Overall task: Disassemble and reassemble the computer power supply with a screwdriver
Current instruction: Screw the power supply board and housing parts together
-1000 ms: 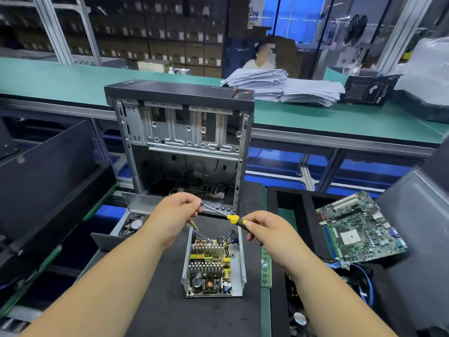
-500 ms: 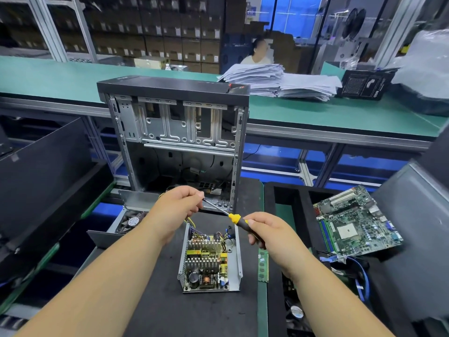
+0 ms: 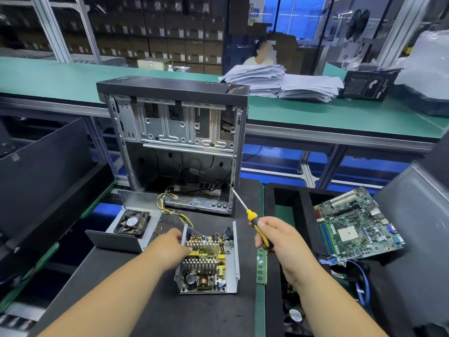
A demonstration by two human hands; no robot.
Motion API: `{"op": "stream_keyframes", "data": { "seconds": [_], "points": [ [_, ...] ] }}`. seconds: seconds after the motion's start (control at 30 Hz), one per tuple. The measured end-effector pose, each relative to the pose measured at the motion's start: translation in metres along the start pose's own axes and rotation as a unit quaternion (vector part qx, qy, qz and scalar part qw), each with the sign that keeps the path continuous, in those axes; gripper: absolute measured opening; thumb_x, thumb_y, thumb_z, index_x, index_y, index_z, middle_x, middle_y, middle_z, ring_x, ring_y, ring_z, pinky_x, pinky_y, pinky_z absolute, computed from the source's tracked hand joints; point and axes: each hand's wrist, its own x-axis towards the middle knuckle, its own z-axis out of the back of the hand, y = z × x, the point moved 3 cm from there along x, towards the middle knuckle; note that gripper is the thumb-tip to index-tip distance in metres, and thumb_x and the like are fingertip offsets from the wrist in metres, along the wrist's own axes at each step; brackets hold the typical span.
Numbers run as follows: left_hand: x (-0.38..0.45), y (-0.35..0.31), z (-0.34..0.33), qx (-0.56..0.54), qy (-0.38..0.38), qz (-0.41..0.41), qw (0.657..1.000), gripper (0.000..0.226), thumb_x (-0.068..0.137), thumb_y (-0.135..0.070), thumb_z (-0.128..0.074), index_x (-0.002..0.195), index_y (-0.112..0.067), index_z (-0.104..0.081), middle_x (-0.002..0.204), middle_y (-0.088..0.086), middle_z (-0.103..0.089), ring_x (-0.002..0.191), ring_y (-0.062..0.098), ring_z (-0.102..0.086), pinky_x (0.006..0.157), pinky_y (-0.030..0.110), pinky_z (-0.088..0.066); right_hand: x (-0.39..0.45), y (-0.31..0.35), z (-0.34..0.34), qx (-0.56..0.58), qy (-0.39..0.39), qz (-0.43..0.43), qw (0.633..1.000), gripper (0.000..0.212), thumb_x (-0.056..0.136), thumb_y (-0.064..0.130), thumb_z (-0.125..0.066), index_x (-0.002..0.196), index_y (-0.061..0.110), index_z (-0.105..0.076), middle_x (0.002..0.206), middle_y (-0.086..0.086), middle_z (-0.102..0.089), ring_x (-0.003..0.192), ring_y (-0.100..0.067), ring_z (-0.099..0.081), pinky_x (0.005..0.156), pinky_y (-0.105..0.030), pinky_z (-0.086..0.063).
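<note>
Black table (image 3: 136,310) carries the opened power supply (image 3: 209,261) at centre. Left hand (image 3: 170,246) has dropped from the screwdriver shaft to the supply's left wall at 9 o'clock, fingers hidden, grip unclear. Right hand (image 3: 277,237) fingers hold the yellow screwdriver (image 3: 255,222), now swung toward 11 o'clock at the computer case (image 3: 175,147).

The screwdriver (image 3: 252,221) shaft has been released by the left hand (image 3: 170,246), which has been lowered onto the left wall of the opened power supply (image 3: 206,261). The screwdriver has been drawn rightward by the right hand (image 3: 274,237) and is now held alone, its tip raised toward the computer case (image 3: 175,142).
</note>
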Motion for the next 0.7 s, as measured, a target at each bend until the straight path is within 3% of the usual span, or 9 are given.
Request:
{"op": "stream_keyframes", "data": {
  "seconds": [0.1, 0.2, 0.43, 0.57, 0.7],
  "points": [
    [0.002, -0.001, 0.000, 0.040, -0.043, -0.048, 0.997, 0.019, 0.087, -0.025, -0.057, 0.104, -0.024, -0.048, 0.084, -0.004, -0.059, 0.079, 0.019, -0.057, 0.060, 0.029, -0.038, -0.001, 0.001, 0.003, -0.004, 0.002, -0.003, 1.000, 0.028, 0.101, 0.029, -0.046, 0.085, 0.020, -0.067, 0.076, -0.003, -0.070, 0.072, -0.016, -0.048, 0.076, -0.032, -0.039],
    [0.006, 0.000, 0.002, 0.062, -0.042, -0.084, 0.994, 0.010, 0.086, -0.020, -0.056, 0.090, -0.023, -0.047, 0.080, -0.003, -0.057, 0.080, 0.021, -0.057, 0.059, 0.030, -0.036, -0.001, 0.002, 0.005, -0.007, -0.001, -0.010, 1.000, 0.025, 0.102, 0.026, -0.044, 0.090, 0.015, -0.064, 0.077, 0.000, -0.071, 0.074, -0.015, -0.051, 0.075, -0.031, -0.041],
    [0.005, -0.017, -0.003, 0.165, 0.019, -0.229, 0.959, 0.024, 0.092, -0.029, -0.058, 0.115, -0.032, -0.058, 0.106, -0.007, -0.066, 0.098, 0.018, -0.061, 0.078, 0.029, -0.045, -0.003, -0.004, 0.013, 0.033, -0.042, -0.038, 0.998, 0.021, 0.101, 0.012, -0.042, 0.089, 0.012, -0.058, 0.074, -0.002, -0.068, 0.066, -0.015, -0.059, 0.067, -0.029, -0.047],
    [0.007, -0.030, -0.008, 0.204, 0.078, -0.297, 0.930, 0.025, 0.094, -0.026, -0.056, 0.116, -0.036, -0.060, 0.106, -0.010, -0.068, 0.097, 0.015, -0.060, 0.085, 0.031, -0.049, 0.004, -0.013, 0.017, 0.073, -0.066, -0.077, 0.992, 0.022, 0.096, 0.005, -0.039, 0.089, 0.011, -0.059, 0.076, -0.005, -0.063, 0.067, -0.017, -0.056, 0.071, -0.031, -0.046],
    [0.015, -0.035, -0.004, 0.216, 0.099, -0.325, 0.915, 0.030, 0.095, -0.023, -0.055, 0.119, -0.039, -0.060, 0.113, -0.014, -0.068, 0.105, 0.012, -0.060, 0.093, 0.033, -0.049, 0.012, -0.026, 0.016, 0.026, -0.077, -0.097, 0.992, 0.009, 0.094, 0.021, -0.053, 0.088, 0.017, -0.059, 0.075, 0.002, -0.059, 0.066, -0.014, -0.049, 0.068, -0.030, -0.042]
  ]
}}
